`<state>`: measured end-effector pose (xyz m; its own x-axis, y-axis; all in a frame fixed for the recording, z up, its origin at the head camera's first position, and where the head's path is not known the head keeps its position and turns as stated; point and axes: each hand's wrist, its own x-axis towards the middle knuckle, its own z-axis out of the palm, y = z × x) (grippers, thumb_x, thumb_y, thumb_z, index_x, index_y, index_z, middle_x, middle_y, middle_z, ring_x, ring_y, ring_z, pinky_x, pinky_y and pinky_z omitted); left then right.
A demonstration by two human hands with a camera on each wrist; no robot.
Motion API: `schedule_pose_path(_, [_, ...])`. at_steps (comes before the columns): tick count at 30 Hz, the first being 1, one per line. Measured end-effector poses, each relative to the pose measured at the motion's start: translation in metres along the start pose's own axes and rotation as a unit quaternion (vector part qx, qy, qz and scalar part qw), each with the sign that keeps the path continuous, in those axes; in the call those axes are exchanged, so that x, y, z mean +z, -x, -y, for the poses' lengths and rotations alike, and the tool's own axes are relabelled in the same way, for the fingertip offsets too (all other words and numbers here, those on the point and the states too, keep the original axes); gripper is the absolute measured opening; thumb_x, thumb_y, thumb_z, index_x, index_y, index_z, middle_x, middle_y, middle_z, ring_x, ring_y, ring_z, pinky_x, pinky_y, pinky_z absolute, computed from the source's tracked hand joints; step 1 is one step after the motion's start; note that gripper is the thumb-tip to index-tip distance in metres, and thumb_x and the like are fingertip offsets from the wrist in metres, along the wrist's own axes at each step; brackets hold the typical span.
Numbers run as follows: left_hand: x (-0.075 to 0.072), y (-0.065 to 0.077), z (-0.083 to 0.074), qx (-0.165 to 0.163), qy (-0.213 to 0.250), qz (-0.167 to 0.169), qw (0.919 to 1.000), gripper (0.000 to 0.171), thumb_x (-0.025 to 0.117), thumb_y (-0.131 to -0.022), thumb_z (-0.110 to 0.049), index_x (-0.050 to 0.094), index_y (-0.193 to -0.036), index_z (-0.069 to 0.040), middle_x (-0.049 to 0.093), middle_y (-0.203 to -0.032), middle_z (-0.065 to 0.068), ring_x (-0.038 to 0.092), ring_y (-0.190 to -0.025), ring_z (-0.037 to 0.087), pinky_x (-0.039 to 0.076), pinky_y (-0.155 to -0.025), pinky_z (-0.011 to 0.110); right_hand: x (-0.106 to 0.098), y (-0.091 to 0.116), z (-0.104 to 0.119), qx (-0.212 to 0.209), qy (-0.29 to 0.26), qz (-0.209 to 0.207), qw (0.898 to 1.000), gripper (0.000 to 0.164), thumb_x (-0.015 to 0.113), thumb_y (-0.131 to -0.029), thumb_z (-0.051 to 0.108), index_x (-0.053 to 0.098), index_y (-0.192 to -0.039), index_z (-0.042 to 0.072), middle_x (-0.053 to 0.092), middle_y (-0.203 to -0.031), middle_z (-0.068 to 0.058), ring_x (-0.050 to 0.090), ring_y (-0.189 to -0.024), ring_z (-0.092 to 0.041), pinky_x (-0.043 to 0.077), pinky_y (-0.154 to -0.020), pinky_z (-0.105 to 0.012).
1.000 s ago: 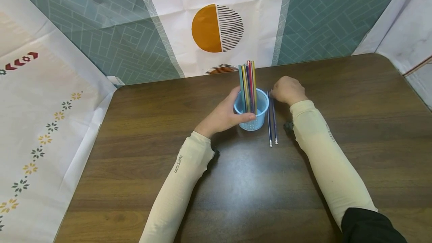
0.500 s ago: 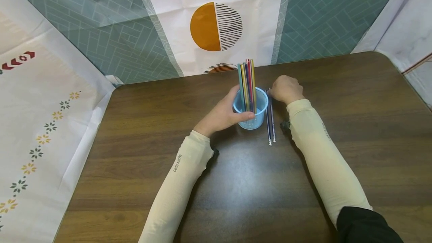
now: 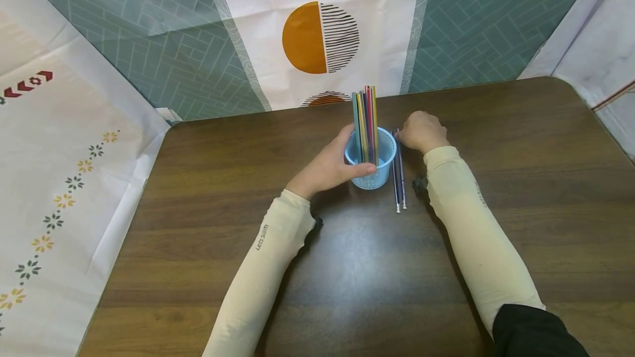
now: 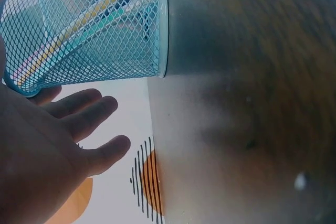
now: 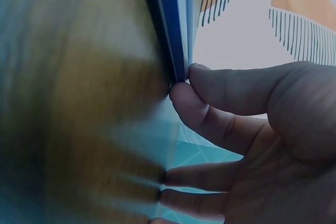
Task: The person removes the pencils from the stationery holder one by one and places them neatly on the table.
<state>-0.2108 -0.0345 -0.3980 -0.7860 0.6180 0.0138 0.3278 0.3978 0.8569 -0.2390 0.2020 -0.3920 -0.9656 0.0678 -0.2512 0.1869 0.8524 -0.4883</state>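
Note:
A light-blue mesh pencil cup stands upright near the table's back edge, with several colored pencils leaning in it. My left hand holds the cup from the left, thumb across its front near the rim. In the left wrist view, the fingers of that hand are spread beside the mesh. Just right of the cup lie two dark blue pencils, side by side, eraser ends toward me. At their far ends my right hand pinches with thumb and forefinger, seen close on a blue pencil in the right wrist view.
The brown wooden table ends just behind the cup, against a patterned hanging cloth. A white flowered cloth borders the left side. Both forearms wear cream sleeves.
My right hand has shifted slightly left, and the right-hand pencil lies a little closer to its neighbor. The left hand keeps its hold on the cup.

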Motion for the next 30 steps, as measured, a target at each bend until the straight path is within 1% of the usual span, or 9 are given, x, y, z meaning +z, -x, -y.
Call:
schedule_pose_path(5, [0.0002,-0.001,-0.0007,0.002,0.004,0.003,1.0,0.099,0.081,-0.085,-0.043,0.019,-0.158,-0.022,0.044,-0.146,0.004,0.05,-0.122,0.02,0.046,-0.102,0.043,-0.0007,0.0016,-0.0013,0.004,-0.005,0.005,1.0,0.035,0.061,-0.099,0.026,0.07,-0.08,-0.002,0.058,-0.083,-0.017,0.052,-0.09,-0.038,0.044,-0.087,-0.058])
schedule_pose_path(9, [0.0002,-0.0008,-0.0008,-0.002,0.0,0.004,1.0,0.099,0.081,-0.084,-0.045,0.019,-0.158,-0.024,0.042,-0.147,0.003,0.048,-0.123,0.02,0.045,-0.103,0.045,-0.0018,0.0034,-0.0019,0.005,0.004,0.014,1.0,0.034,0.06,-0.099,0.025,0.07,-0.08,-0.003,0.058,-0.082,-0.017,0.052,-0.089,-0.038,0.045,-0.085,-0.057])
schedule_pose_path(16, [-0.0005,0.0006,-0.0007,-0.008,0.0,0.003,1.0,0.099,0.08,-0.084,-0.048,0.019,-0.158,-0.024,0.041,-0.148,0.004,0.048,-0.124,0.021,0.045,-0.103,0.046,-0.0018,0.0042,-0.0005,-0.002,0.011,0.02,1.0,0.032,0.059,-0.098,0.023,0.068,-0.08,-0.002,0.058,-0.087,-0.019,0.051,-0.094,-0.04,0.043,-0.09,-0.061])
schedule_pose_path(22, [0.0,0.0009,-0.0007,-0.004,0.001,0.004,1.0,0.099,0.081,-0.084,-0.047,0.02,-0.158,-0.023,0.042,-0.147,0.005,0.049,-0.123,0.021,0.046,-0.102,0.046,-0.0005,0.0035,-0.001,-0.001,0.012,0.018,1.0,0.031,0.057,-0.097,0.021,0.067,-0.079,-0.002,0.057,-0.089,-0.02,0.05,-0.096,-0.041,0.043,-0.09,-0.06])
schedule_pose_path(30, [-0.0003,0.0014,-0.0027,-0.002,0.003,0.001,1.0,0.099,0.081,-0.084,-0.047,0.02,-0.158,-0.025,0.042,-0.147,0.004,0.05,-0.123,0.02,0.046,-0.102,0.046,-0.0007,0.0036,0.0013,0.003,0.016,0.021,1.0,0.029,0.056,-0.097,0.021,0.069,-0.086,-0.003,0.058,-0.097,-0.022,0.049,-0.099,-0.042,0.042,-0.091,-0.061])
